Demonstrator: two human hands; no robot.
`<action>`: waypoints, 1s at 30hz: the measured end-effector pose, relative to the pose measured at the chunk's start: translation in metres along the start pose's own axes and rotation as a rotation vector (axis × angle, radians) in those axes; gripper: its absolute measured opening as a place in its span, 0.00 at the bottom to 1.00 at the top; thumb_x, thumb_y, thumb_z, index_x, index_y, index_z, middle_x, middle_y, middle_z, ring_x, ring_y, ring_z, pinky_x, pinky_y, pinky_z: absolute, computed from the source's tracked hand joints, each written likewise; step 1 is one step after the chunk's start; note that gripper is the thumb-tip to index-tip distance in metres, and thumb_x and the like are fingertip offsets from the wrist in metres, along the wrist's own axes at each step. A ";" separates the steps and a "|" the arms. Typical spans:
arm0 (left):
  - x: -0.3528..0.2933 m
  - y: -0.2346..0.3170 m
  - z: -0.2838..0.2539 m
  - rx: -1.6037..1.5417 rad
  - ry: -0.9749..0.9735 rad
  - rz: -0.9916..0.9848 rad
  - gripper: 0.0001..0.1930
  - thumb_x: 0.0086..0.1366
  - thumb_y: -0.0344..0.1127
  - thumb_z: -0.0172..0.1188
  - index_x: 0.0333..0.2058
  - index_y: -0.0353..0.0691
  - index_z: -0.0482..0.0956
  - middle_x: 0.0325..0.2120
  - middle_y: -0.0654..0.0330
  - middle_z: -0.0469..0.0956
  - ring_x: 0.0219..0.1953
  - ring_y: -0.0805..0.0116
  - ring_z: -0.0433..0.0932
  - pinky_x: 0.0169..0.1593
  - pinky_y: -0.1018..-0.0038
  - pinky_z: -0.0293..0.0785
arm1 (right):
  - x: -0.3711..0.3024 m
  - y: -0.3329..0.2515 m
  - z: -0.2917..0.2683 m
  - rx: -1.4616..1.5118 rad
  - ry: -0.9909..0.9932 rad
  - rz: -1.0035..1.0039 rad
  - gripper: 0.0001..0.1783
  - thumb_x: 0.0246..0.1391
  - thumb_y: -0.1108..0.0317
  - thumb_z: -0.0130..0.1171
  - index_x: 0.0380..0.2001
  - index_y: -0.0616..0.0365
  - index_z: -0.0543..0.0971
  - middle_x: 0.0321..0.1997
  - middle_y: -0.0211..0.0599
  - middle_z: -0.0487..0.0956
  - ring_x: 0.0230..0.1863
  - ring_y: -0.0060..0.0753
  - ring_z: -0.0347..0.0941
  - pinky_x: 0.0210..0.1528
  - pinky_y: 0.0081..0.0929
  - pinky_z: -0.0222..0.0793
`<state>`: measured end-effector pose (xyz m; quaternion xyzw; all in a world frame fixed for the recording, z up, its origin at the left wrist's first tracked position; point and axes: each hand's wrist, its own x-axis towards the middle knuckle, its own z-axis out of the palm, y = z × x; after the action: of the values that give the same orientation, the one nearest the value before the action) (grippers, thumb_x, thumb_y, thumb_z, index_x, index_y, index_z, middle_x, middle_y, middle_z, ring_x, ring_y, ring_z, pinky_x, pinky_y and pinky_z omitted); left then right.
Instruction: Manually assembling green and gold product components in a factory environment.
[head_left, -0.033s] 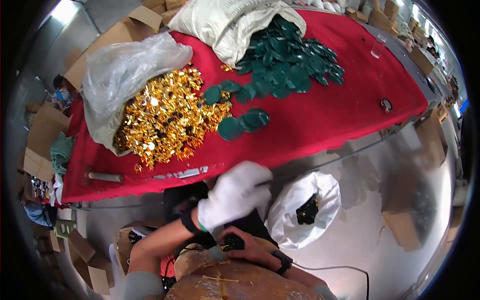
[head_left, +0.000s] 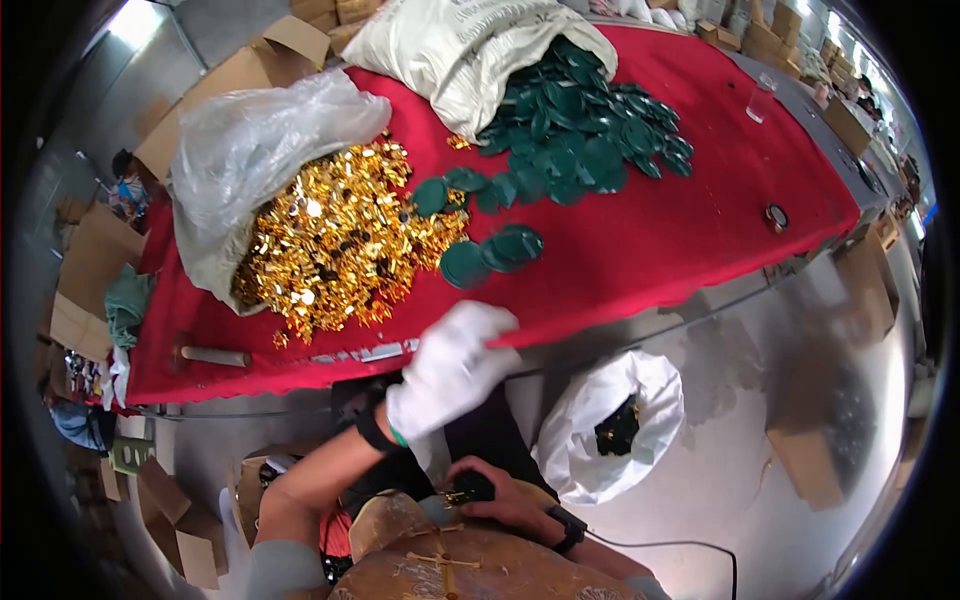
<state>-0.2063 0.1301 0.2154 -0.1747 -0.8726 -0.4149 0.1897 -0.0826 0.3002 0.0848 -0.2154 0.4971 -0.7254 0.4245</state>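
Observation:
My left hand (head_left: 455,365), in a white glove, hovers by the front edge of the red-covered table (head_left: 640,260). Motion blurs it, but its fingers look apart with nothing visible between them. Low in front of my apron (head_left: 450,570), my bare right hand (head_left: 510,503) grips a dark green disc (head_left: 476,486) with a small gold piece at its side. Beyond the left hand lies a heap of shiny gold pieces (head_left: 335,240), spilling from a clear-lined sack (head_left: 260,130). Several green discs (head_left: 505,248) lie beside that heap.
A large white woven sack (head_left: 430,50) spills a pile of green discs (head_left: 570,130) at the back. On the floor, right of my legs, an open white bag (head_left: 575,450) holds dark green and gold items. A short rod (head_left: 215,356) lies near the table's left edge. Cardboard boxes (head_left: 175,530) stand around.
My left hand has moved slightly left and up toward the table. My right hand stays in place with the green disc.

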 end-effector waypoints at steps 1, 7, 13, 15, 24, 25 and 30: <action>0.009 -0.025 -0.013 0.034 0.095 -0.094 0.16 0.55 0.23 0.68 0.43 0.34 0.80 0.34 0.55 0.78 0.33 0.62 0.79 0.39 0.68 0.78 | 0.000 -0.002 -0.004 -0.026 0.047 -0.053 0.31 0.43 0.67 0.72 0.53 0.60 0.75 0.51 0.33 0.77 0.56 0.26 0.73 0.62 0.27 0.66; 0.049 -0.100 -0.070 0.638 0.120 -0.129 0.25 0.55 0.31 0.69 0.53 0.37 0.78 0.48 0.49 0.76 0.50 0.46 0.75 0.54 0.59 0.74 | 0.010 0.009 -0.018 0.101 0.060 0.000 0.29 0.41 0.69 0.70 0.51 0.58 0.77 0.50 0.32 0.78 0.54 0.25 0.72 0.61 0.27 0.65; 0.081 -0.118 -0.063 0.800 -0.074 -0.058 0.19 0.57 0.35 0.69 0.48 0.41 0.80 0.40 0.53 0.79 0.46 0.49 0.77 0.48 0.58 0.75 | 0.015 0.006 -0.016 0.099 0.044 0.024 0.28 0.41 0.69 0.70 0.50 0.58 0.77 0.50 0.32 0.77 0.54 0.24 0.72 0.61 0.26 0.65; 0.083 -0.123 -0.064 0.789 -0.110 -0.059 0.16 0.57 0.35 0.68 0.44 0.41 0.79 0.37 0.51 0.81 0.44 0.49 0.79 0.46 0.57 0.76 | 0.014 0.002 -0.013 0.044 0.038 0.024 0.28 0.42 0.70 0.70 0.50 0.59 0.77 0.49 0.31 0.78 0.53 0.23 0.72 0.60 0.25 0.65; 0.060 -0.135 -0.093 -0.165 0.131 -0.435 0.10 0.60 0.23 0.67 0.32 0.40 0.72 0.22 0.70 0.74 0.24 0.81 0.70 0.29 0.79 0.68 | 0.002 -0.007 0.003 0.136 0.083 0.048 0.25 0.41 0.70 0.68 0.47 0.59 0.78 0.47 0.29 0.77 0.50 0.21 0.71 0.58 0.22 0.65; 0.059 -0.137 -0.095 -0.223 0.174 -0.458 0.10 0.60 0.23 0.67 0.31 0.41 0.72 0.22 0.70 0.74 0.24 0.82 0.70 0.29 0.79 0.67 | 0.001 -0.013 0.004 0.144 0.094 0.078 0.25 0.41 0.69 0.67 0.47 0.59 0.78 0.47 0.30 0.77 0.50 0.21 0.72 0.57 0.23 0.66; 0.045 -0.114 -0.113 -0.419 0.300 -0.306 0.01 0.64 0.28 0.59 0.32 0.41 0.78 0.29 0.65 0.81 0.32 0.77 0.76 0.37 0.78 0.72 | 0.012 -0.019 -0.010 0.331 0.099 -0.020 0.28 0.40 0.61 0.67 0.48 0.60 0.76 0.47 0.34 0.77 0.51 0.28 0.75 0.56 0.27 0.71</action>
<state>-0.2769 -0.0199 0.2280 -0.0133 -0.7463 -0.6310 0.2115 -0.1040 0.2984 0.0969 -0.1117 0.3890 -0.8113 0.4219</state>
